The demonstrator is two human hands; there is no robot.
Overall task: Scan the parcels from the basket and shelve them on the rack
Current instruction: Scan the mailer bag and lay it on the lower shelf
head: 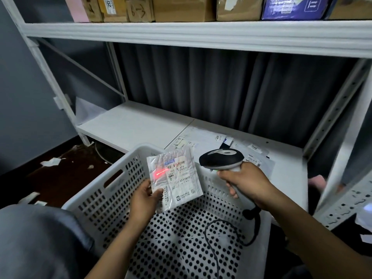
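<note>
My left hand point(145, 198) holds a small white plastic parcel point(177, 178) by its lower left corner, label facing up, above the white perforated basket point(112, 190). A red scan line glows on the label's left side. To the right of the parcel, my right hand point(244, 184) grips a black and white barcode scanner point(221, 159), its head pointing left at the label. The scanner's black cable point(221, 234) trails down into the basket. No other parcel shows on the basket's visible floor. Behind the basket, several flat white parcels point(203, 139) lie on the low shelf point(128, 125) of the white rack.
An upper rack shelf point(181, 35) carries several cardboard boxes point(181, 9) and a purple parcel point(293, 7). Dark curtains hang behind the rack. Paper scraps point(50, 162) litter the dark floor at left. A white perforated upright point(346, 200) stands at right.
</note>
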